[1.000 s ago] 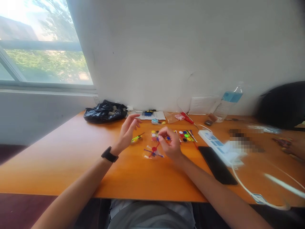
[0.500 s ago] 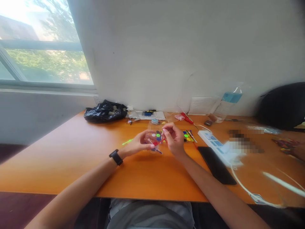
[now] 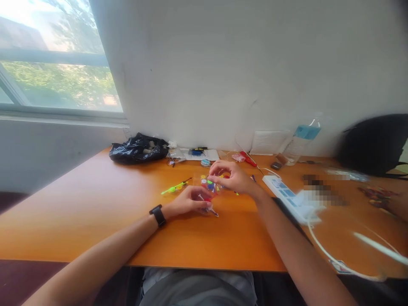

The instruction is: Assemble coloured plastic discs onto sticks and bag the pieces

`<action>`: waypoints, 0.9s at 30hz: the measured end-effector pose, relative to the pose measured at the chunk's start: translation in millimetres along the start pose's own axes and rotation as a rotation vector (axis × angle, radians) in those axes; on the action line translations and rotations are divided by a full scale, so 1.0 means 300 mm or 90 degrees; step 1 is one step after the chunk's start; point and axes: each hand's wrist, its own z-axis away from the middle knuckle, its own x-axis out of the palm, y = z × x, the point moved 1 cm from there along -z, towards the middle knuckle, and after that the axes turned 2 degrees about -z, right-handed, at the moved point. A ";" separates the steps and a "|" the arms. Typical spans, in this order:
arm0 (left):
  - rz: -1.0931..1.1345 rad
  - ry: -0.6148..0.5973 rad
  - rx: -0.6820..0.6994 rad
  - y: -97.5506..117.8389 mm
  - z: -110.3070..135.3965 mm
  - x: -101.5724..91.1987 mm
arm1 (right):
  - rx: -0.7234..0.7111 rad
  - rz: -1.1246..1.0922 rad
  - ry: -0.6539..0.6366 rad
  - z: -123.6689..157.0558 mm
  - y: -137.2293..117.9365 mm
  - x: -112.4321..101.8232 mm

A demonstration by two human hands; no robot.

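Observation:
My left hand [image 3: 194, 199] is curled low over the table, with a clear plastic bag [image 3: 196, 180] at its fingers. Beneath its thumb, a white and dark blue stick-like piece [image 3: 213, 211] pokes out, and something red shows by the fingertips. Above the bag, my right hand [image 3: 230, 175] has its thumb and fingers pinched together; what is between them is too small to make out. Several coloured discs, among them a green disc [image 3: 209, 182] and a white disc [image 3: 203, 181], show between the hands. Left of them lies a bright yellow-green piece [image 3: 174, 188].
A black plastic bag [image 3: 138, 148] lies at the back left. A white power strip [image 3: 288, 197], a dark phone [image 3: 295, 219] partly under my right forearm, and a red-handled tool [image 3: 248, 159] are on the right. A plastic bottle [image 3: 301, 144] stands behind. Another person's hand [image 3: 400, 197] is at far right.
Both hands have come down closer to the table. My right hand has turned over and shifted left above the bag, its forearm now covering part of the phone.

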 end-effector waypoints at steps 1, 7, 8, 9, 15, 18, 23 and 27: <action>-0.005 0.002 0.005 0.001 0.001 0.001 | 0.018 0.028 -0.044 -0.015 -0.021 -0.019; -0.095 0.064 0.090 0.054 0.021 0.008 | 0.109 0.134 -0.310 -0.120 -0.131 -0.109; -0.096 0.107 0.121 0.065 0.021 0.002 | 0.093 0.124 -0.288 -0.133 -0.141 -0.123; -0.087 0.167 0.151 0.074 0.018 -0.010 | 0.077 0.108 -0.242 -0.144 -0.147 -0.135; -0.130 0.534 0.185 0.094 -0.022 -0.202 | 0.066 0.091 -0.333 -0.169 -0.116 -0.128; -0.361 0.474 0.095 0.108 -0.014 -0.318 | 0.060 0.102 -0.341 -0.171 -0.105 -0.122; -0.683 0.126 -0.167 0.144 0.058 -0.415 | 0.083 0.129 -0.364 -0.161 -0.105 -0.144; -0.765 0.081 -0.261 0.169 0.090 -0.411 | 0.090 0.149 -0.375 -0.160 -0.108 -0.157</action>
